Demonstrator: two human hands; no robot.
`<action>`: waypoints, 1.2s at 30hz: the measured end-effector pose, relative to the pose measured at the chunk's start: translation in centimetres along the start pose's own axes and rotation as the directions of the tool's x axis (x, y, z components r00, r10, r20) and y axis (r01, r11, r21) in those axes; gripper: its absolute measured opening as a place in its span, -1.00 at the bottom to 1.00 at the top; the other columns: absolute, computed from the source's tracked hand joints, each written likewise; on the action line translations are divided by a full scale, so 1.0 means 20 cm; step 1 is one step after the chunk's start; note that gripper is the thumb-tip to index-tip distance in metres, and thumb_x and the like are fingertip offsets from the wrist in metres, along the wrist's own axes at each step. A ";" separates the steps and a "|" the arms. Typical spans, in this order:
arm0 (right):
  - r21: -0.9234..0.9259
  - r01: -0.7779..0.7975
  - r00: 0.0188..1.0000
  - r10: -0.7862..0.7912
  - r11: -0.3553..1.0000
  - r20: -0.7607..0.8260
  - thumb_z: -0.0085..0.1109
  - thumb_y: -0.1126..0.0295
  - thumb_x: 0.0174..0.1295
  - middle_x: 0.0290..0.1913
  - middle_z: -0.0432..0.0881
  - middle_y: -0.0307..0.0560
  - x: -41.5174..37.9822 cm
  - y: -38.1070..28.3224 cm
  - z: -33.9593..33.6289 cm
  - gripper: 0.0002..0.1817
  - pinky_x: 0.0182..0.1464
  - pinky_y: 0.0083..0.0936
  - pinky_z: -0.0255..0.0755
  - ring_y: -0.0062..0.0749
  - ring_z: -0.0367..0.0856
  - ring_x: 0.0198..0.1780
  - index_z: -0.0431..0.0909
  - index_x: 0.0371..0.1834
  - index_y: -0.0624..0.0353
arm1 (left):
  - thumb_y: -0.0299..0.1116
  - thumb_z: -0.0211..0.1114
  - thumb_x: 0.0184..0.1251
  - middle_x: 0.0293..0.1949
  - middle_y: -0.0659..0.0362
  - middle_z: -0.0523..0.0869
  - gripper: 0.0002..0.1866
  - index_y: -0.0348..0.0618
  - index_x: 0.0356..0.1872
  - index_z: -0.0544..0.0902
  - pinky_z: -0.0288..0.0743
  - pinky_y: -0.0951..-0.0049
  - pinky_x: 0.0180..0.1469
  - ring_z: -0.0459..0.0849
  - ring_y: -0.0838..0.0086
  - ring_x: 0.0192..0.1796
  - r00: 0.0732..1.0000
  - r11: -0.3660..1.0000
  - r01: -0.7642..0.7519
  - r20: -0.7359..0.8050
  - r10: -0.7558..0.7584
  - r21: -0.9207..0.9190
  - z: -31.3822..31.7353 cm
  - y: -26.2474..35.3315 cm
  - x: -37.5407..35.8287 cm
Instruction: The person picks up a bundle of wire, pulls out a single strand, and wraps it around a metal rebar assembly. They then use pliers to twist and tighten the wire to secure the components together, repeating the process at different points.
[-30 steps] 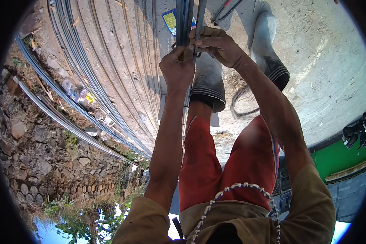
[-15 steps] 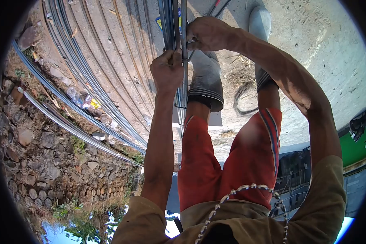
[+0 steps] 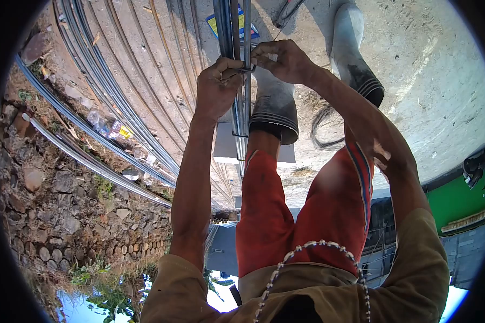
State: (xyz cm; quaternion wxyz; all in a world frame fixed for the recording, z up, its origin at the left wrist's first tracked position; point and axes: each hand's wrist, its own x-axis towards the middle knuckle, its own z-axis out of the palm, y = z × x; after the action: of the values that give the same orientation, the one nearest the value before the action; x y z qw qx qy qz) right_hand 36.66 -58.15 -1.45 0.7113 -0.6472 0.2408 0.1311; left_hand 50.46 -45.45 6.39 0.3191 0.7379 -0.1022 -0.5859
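Note:
Long steel rebars (image 3: 234, 29) run up the view in a bundle, with a bent steel stirrup (image 3: 249, 69) around them. My left hand (image 3: 216, 89) is closed on the stirrup at the left side of the bars. On the other side, my right hand (image 3: 285, 62) has thumb and fingers pinched together by the stirrup's corner. A thin wire (image 3: 277, 34) sticks up past its knuckles and seems to be held in it; the fingertips partly hide the grip. Lower on the bars sits another stirrup (image 3: 239, 134).
My rubber boots (image 3: 275, 99) stand close to the bars. A dark tool (image 3: 285, 13) and a blue-yellow packet (image 3: 240, 24) lie on the ground ahead. Loose wire (image 3: 322, 129) is coiled between my feet. More long rods (image 3: 113, 110) and a stony bank (image 3: 70, 204) are at left.
My right hand has drawn back down and to the right from the bars, its fingers now pinched by the stirrup corner. The left hand has shifted slightly, and the stirrup sits a little higher.

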 end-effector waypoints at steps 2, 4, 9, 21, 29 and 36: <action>0.144 -0.035 0.998 0.027 0.989 0.054 0.13 0.47 0.24 -0.23 0.67 -0.07 -0.01 0.03 0.02 -0.86 -0.03 -0.53 0.45 -0.50 0.61 -0.15 0.60 -0.20 0.27 | -0.63 0.12 0.17 -0.27 0.10 0.73 -0.75 -0.37 -0.10 0.56 0.49 0.63 -0.19 0.62 0.64 -0.29 0.998 0.998 0.058 0.004 -0.058 0.020 0.01 -0.01 0.00; 0.298 -0.048 0.997 0.029 0.953 0.066 0.12 0.48 0.25 -0.23 0.67 -0.07 -0.03 0.04 0.03 -0.86 -0.03 -0.54 0.45 -0.54 0.60 -0.13 0.60 -0.19 0.29 | -0.61 0.15 0.17 -0.28 0.11 0.73 -0.74 -0.38 -0.09 0.58 0.50 0.62 -0.21 0.62 0.64 -0.31 1.000 0.999 0.031 -0.007 -0.031 0.042 0.01 -0.01 0.00; 0.284 -0.136 0.980 0.171 0.949 -0.099 0.18 0.49 0.21 -0.21 0.66 -0.10 -0.03 0.02 0.08 -0.83 -0.15 -0.58 0.49 -0.52 0.63 -0.25 0.59 -0.15 0.30 | -0.59 0.20 0.17 -0.34 0.09 0.73 -0.72 -0.38 -0.06 0.61 0.50 0.61 -0.28 0.64 0.62 -0.33 0.999 0.976 0.025 0.020 -0.030 0.215 0.00 0.04 0.02; 0.872 -0.111 0.828 0.530 0.477 -0.184 0.18 0.44 0.23 -0.20 0.61 -0.26 -0.24 0.01 0.55 -0.76 -0.38 -0.75 0.39 -0.71 0.53 -0.33 0.56 -0.07 0.30 | -0.48 0.29 0.17 -0.31 0.04 0.74 -0.74 -0.27 -0.10 0.62 0.54 0.52 -0.24 0.72 0.48 -0.28 0.991 0.936 -0.079 -0.074 0.111 0.344 0.05 -0.01 -0.03; 0.816 0.073 0.963 0.255 -0.573 0.092 0.00 0.47 0.30 -0.35 0.52 -0.30 -0.20 -0.06 0.45 -0.82 -0.49 -0.83 0.33 -0.79 0.42 -0.45 0.49 -0.07 0.24 | -0.58 0.27 0.14 -0.35 -0.02 0.74 -0.77 -0.40 -0.16 0.60 0.57 0.53 -0.30 0.73 0.47 -0.29 0.995 0.944 -0.067 -0.051 0.088 0.323 0.05 0.06 -0.03; 0.756 0.144 0.988 0.132 -0.638 -0.076 -0.03 0.48 0.31 -0.22 0.49 -0.29 -0.17 -0.13 0.54 -0.69 -0.53 -0.83 0.28 -0.83 0.36 -0.48 0.42 0.12 0.15 | -0.55 0.30 0.10 -0.41 -0.01 0.74 -0.76 -0.41 -0.18 0.60 0.57 0.55 -0.40 0.72 0.52 -0.40 0.988 0.915 -0.070 -0.097 0.118 0.397 0.05 0.06 -0.03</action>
State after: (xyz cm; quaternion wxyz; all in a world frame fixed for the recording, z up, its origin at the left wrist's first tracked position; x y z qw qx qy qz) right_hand 36.88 -47.47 3.00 0.8659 0.3614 0.2690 -0.2174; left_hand 49.53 -46.45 7.53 0.1980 0.8147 -0.2336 -0.4924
